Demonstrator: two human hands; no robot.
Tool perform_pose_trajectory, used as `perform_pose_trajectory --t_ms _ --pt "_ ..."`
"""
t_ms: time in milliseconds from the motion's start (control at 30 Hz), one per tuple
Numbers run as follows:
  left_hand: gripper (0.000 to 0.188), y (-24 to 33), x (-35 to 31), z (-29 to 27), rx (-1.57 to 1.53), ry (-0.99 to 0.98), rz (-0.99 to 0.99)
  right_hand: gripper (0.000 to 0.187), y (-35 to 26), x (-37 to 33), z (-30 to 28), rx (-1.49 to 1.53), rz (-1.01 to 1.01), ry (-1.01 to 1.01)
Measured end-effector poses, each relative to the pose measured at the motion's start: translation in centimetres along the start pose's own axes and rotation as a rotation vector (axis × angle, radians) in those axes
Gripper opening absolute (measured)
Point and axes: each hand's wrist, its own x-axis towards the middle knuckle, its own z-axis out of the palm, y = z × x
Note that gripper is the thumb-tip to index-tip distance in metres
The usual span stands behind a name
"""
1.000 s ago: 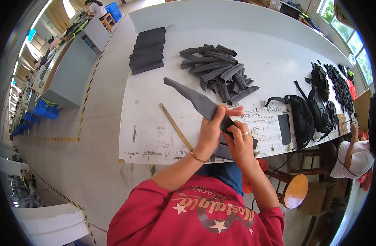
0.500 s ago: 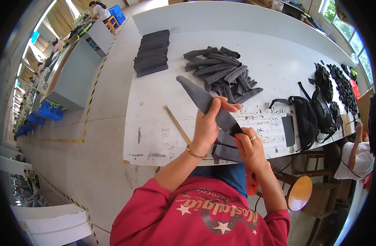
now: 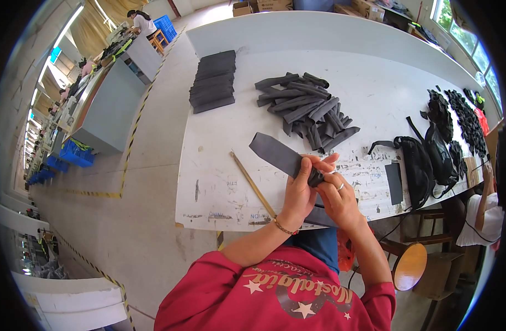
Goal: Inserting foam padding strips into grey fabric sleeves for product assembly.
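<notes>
A dark grey fabric strip (image 3: 275,154) is held over the table's front part, its free end pointing up to the left. My left hand (image 3: 300,193) is closed round it, with the thumb on top. Close beside it, my right hand (image 3: 339,197) pinches the bunched lower end of the strip; the fingers partly hide it. Beneath the hands, another dark grey strip (image 3: 320,216) lies at the table edge. Farther back are a loose heap of tube-like grey fabric pieces (image 3: 311,107) and, left of it, a neat stack of flat pieces (image 3: 213,83).
A wooden stick (image 3: 252,183) lies on the white table (image 3: 209,165), left of my hands. To the right are a flat dark piece (image 3: 394,183), black bags (image 3: 415,168) and small black parts (image 3: 465,121). A round stool (image 3: 409,267) stands below; another person's arm (image 3: 487,185) shows far right.
My hands have come together, and the strip's lower end is now bunched between them. Its free end looks flatter and broader. The whole view has shifted slightly.
</notes>
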Motion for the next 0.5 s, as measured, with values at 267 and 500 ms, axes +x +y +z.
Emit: perform_pose_trajectory --t_ms 267,500 --pt "0.026 0.0 0.4 -0.3 -0.021 0.049 -0.037 0.023 -0.1 0.3 0.2 0.075 0.165 -0.002" --pt "0.028 1.5 2.0 -0.4 0.044 0.039 0.053 0.008 -1.3 -0.7 2.7 0.547 0.707 0.383"
